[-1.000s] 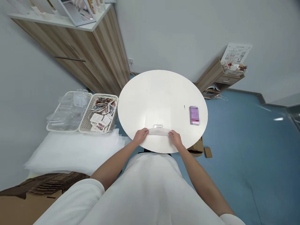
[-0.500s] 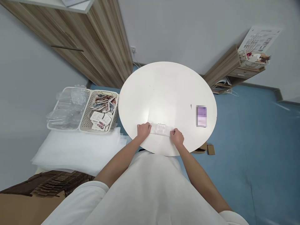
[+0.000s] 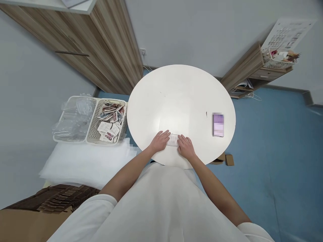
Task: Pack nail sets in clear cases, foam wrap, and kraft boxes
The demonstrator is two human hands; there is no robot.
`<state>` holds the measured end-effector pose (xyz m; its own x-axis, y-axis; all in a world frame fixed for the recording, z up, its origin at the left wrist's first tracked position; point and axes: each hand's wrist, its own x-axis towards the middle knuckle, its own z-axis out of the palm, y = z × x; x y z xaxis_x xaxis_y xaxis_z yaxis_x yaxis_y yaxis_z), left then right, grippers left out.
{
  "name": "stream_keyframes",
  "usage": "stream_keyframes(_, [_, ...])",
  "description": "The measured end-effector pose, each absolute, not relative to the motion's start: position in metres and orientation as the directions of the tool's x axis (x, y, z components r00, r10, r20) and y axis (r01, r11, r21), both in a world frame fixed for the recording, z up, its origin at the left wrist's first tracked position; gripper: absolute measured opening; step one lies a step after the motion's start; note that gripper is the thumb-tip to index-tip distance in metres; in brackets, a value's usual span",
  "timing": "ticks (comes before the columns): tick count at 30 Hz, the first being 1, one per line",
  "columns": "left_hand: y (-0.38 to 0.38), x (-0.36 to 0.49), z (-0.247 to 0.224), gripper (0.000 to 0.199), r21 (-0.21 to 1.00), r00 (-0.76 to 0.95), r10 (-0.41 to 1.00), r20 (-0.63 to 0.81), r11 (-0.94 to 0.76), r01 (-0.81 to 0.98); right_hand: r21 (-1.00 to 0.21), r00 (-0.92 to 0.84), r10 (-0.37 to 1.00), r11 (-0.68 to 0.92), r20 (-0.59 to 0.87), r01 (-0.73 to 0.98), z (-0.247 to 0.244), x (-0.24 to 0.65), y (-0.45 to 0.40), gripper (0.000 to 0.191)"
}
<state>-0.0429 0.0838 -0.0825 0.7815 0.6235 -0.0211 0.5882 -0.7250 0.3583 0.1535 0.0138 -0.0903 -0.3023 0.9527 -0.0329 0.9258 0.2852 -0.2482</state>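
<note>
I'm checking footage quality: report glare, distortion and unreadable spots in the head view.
Head view: glare whitens part of the white table; the pale wrap shows little contrast against it; the purple item is pixelated, its details unreadable; slanting edges on the cabinet suggest wide-angle distortion.

The counter (image 3: 181,90) and what it bears

The counter has a smooth white top with a rounded outline, and light gleams across its middle. Near the front edge lies a whitish packet (image 3: 172,140) in translucent wrap, left fingers (image 3: 165,134) resting on one end and right fingers (image 3: 182,139) on the other. Toward the right edge, well apart from the packet, lies a rectangular purple-and-pink item (image 3: 218,125), its upper side blurred into blocks. Near its left side is a dark mark (image 3: 206,114), scrap or stain, too small to tell. Fine specks (image 3: 160,92) dot the far left.
</note>
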Motion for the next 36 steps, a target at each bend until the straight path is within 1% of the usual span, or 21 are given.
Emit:
stream_keyframes(1, [0.084, -0.042, -0.081, 0.027, 0.386, 0.787, 0.616, -0.04, -0.717, 0.581, -0.273, -0.311, 0.948, 0.283, -0.063, 0.919, -0.089, 0.153, 0.015, 0.026])
stream_keyframes(3, [0.085, -0.039, -0.078, 0.035, 0.428, 0.783, 0.615, -0.091, -0.686, 0.589, -0.313, -0.303, 0.946, 0.255, -0.114, 0.915, -0.086, 0.15, 0.019, 0.03])
stream_keyframes(5, [0.085, -0.035, -0.076, 0.043, 0.446, 0.77, 0.623, -0.138, -0.655, 0.61, -0.332, -0.286, 0.947, 0.224, -0.149, 0.916, -0.085, 0.147, 0.026, 0.033])
stream_keyframes(6, [0.086, -0.033, -0.076, 0.044, 0.448, 0.764, 0.627, -0.152, -0.645, 0.618, -0.334, -0.279, 0.947, 0.215, -0.16, 0.918, -0.084, 0.146, 0.029, 0.034])
stream_keyframes(9, [0.086, -0.029, -0.073, 0.038, 0.442, 0.753, 0.641, -0.148, -0.638, 0.63, -0.33, -0.287, 0.942, 0.218, -0.175, 0.918, -0.078, 0.144, 0.034, 0.035])
stream_keyframes(11, [0.082, -0.031, -0.069, 0.033, 0.436, 0.763, 0.631, -0.142, -0.652, 0.62, -0.353, -0.289, 0.936, 0.206, -0.2, 0.913, -0.071, 0.143, 0.03, 0.033])
stream_keyframes(14, [0.07, -0.039, -0.062, 0.031, 0.437, 0.792, 0.586, -0.171, -0.675, 0.594, -0.403, -0.272, 0.93, 0.157, -0.248, 0.902, -0.059, 0.139, 0.01, 0.03])
stream_keyframes(17, [0.054, -0.048, -0.057, 0.031, 0.474, 0.81, 0.547, -0.21, -0.668, 0.574, -0.442, -0.25, 0.927, 0.107, -0.278, 0.891, -0.052, 0.133, -0.017, 0.029])
stream_keyframes(20, [0.044, -0.053, -0.053, 0.031, 0.513, 0.798, 0.556, -0.232, -0.627, 0.586, -0.491, -0.216, 0.926, 0.039, -0.31, 0.87, -0.048, 0.13, -0.031, 0.028])
stream_keyframes(27, [0.06, -0.052, -0.046, 0.025, 0.596, 0.784, 0.594, -0.181, -0.568, 0.568, -0.564, -0.194, 0.949, 0.021, -0.249, 0.826, -0.04, 0.14, -0.008, 0.022])
stream_keyframes(29, [0.067, -0.052, -0.047, 0.027, 0.619, 0.768, 0.602, -0.218, -0.524, 0.586, -0.605, -0.179, 0.94, -0.035, -0.289, 0.796, -0.038, 0.145, 0.001, 0.023])
stream_keyframes(32, [0.077, -0.052, -0.048, 0.029, 0.672, 0.748, 0.596, -0.291, -0.429, 0.603, -0.671, -0.146, 0.909, -0.173, -0.391, 0.721, -0.039, 0.149, 0.013, 0.023])
stream_keyframes(34, [0.083, -0.052, -0.049, 0.032, 0.691, 0.734, 0.6, -0.319, -0.383, 0.613, -0.684, -0.096, 0.894, -0.261, -0.437, 0.681, -0.042, 0.151, 0.02, 0.024])
stream_keyframes(36, [0.089, -0.053, -0.05, 0.034, 0.688, 0.708, 0.619, -0.342, -0.349, 0.637, -0.67, -0.032, 0.883, -0.33, -0.467, 0.665, -0.046, 0.151, 0.028, 0.025])
